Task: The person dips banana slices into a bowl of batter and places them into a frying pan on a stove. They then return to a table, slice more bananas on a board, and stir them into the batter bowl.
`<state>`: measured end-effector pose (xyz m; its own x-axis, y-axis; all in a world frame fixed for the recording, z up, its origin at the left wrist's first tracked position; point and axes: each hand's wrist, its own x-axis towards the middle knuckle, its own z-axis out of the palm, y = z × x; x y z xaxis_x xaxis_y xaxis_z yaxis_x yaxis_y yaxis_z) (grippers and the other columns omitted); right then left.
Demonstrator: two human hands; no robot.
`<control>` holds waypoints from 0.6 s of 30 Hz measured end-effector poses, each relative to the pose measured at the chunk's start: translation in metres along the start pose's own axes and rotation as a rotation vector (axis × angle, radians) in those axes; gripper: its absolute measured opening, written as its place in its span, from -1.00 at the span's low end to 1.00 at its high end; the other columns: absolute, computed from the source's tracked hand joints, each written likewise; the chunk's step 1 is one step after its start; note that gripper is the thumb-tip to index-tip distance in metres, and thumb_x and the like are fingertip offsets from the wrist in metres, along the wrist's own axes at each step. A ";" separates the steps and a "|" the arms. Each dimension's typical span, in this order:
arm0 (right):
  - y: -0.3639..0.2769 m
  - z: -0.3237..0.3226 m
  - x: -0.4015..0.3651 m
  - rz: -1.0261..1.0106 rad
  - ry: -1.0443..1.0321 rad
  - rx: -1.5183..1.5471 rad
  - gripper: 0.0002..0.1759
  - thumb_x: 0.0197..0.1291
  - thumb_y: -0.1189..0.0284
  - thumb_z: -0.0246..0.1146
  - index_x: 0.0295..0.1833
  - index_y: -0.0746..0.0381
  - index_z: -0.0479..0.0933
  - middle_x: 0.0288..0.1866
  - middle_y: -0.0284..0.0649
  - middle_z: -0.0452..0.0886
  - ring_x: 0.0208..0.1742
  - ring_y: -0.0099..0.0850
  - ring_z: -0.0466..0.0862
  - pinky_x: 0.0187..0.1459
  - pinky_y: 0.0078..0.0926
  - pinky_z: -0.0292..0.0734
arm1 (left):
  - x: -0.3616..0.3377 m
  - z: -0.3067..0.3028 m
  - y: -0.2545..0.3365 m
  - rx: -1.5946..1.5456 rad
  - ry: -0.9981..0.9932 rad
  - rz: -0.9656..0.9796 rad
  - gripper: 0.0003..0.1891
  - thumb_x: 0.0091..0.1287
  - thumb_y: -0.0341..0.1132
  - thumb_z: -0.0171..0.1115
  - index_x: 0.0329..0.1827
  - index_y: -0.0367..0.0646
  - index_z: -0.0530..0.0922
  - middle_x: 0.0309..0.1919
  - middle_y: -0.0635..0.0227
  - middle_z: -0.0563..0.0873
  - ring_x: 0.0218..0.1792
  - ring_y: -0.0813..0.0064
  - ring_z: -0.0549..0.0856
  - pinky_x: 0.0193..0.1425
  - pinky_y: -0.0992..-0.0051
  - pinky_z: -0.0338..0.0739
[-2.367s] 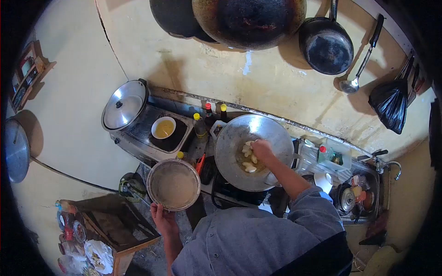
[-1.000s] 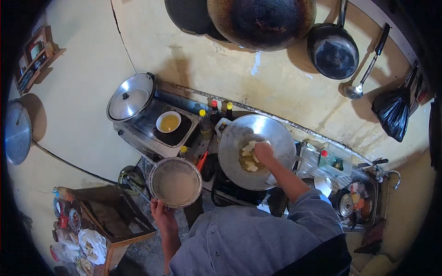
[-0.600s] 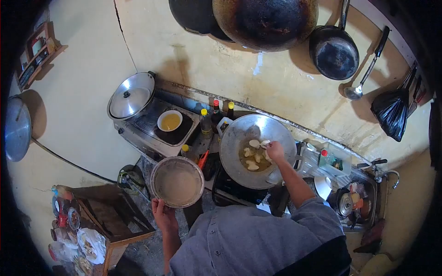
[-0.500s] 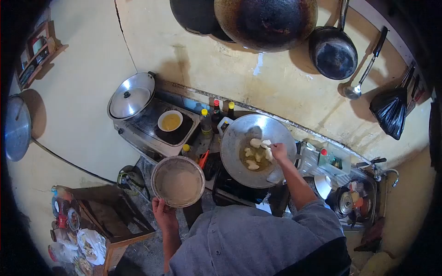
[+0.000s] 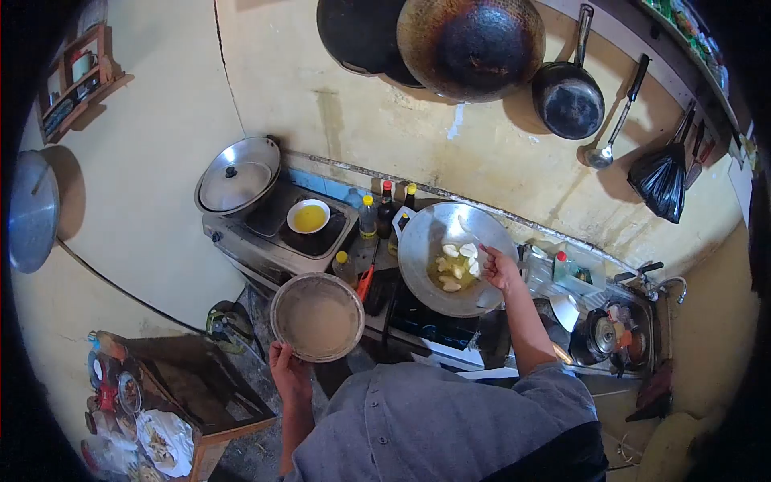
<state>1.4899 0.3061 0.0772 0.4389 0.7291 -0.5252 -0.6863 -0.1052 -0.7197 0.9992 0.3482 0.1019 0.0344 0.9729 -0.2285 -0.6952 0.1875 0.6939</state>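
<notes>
My left hand (image 5: 289,374) grips the near rim of a round bowl (image 5: 318,316) with a smooth beige mixture inside. Over the right side of a large metal wok (image 5: 414,261) is my right hand (image 5: 501,270), its fingertips pinched together. A thin, pale shape shows by those fingertips, too small to make out. Several whitish pieces (image 5: 450,283) lie in yellowish oil at the bottom of the wok. The wok sits on a black stove (image 5: 422,313).
On the left stove stand a lidded pot (image 5: 235,183) and a small bowl of yellow liquid (image 5: 308,216). Bottles (image 5: 368,218) stand behind, beside the wok. A sink (image 5: 642,321) is at the right. Pans (image 5: 569,100) hang on the wall.
The view has shifted, so most things appear slightly displaced. My right hand has drawn back a little from the pieces toward the wok's right rim. My left hand still holds the bowl.
</notes>
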 end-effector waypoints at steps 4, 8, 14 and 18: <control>0.005 0.042 -0.044 -0.201 0.108 -0.152 -0.74 0.30 0.30 -0.01 -0.10 0.19 0.51 -0.73 -0.53 0.07 -0.77 -0.65 0.06 -0.73 -0.71 -0.03 | 0.000 -0.027 0.016 -0.007 -0.052 -0.048 -0.95 0.27 -0.39 0.07 -0.30 -0.03 0.37 -0.42 0.51 0.53 -0.36 0.60 0.54 -0.25 0.48 0.49; 0.032 0.091 -0.097 -0.421 0.104 -0.196 -0.69 0.32 0.30 -0.04 -0.05 0.26 0.49 -0.72 -0.52 0.07 -0.73 -0.68 0.08 -0.70 -0.70 -0.01 | 0.000 -0.052 0.034 0.049 -0.103 -0.113 -0.94 0.26 -0.37 0.07 -0.28 -0.04 0.37 -0.34 0.47 0.56 -0.27 0.52 0.58 -0.19 0.43 0.51; 0.135 0.158 -0.174 -0.456 0.022 -0.376 -0.74 0.28 0.27 0.03 -0.26 0.18 0.56 -0.72 -0.50 0.27 -0.72 -0.67 0.21 -0.66 -0.65 0.08 | 0.006 -0.072 0.054 0.048 -0.219 -0.227 -0.92 0.25 -0.39 0.09 -0.34 -0.04 0.36 -0.48 0.53 0.51 -0.44 0.63 0.55 -0.30 0.47 0.57; 0.208 0.184 -0.231 -0.408 -0.118 -0.576 -0.78 0.27 0.39 0.05 -0.12 0.21 0.57 -0.62 -0.56 0.31 -0.57 -0.73 0.24 -0.53 -0.71 0.17 | 0.000 -0.086 0.062 0.048 -0.237 -0.330 -0.93 0.25 -0.41 0.08 -0.34 -0.04 0.37 -0.48 0.53 0.51 -0.42 0.66 0.56 -0.32 0.54 0.55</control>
<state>1.1393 0.2406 0.1328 0.5075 0.8512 -0.1339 -0.0514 -0.1252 -0.9908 0.8943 0.3479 0.0862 0.4184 0.8626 -0.2843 -0.5850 0.4954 0.6422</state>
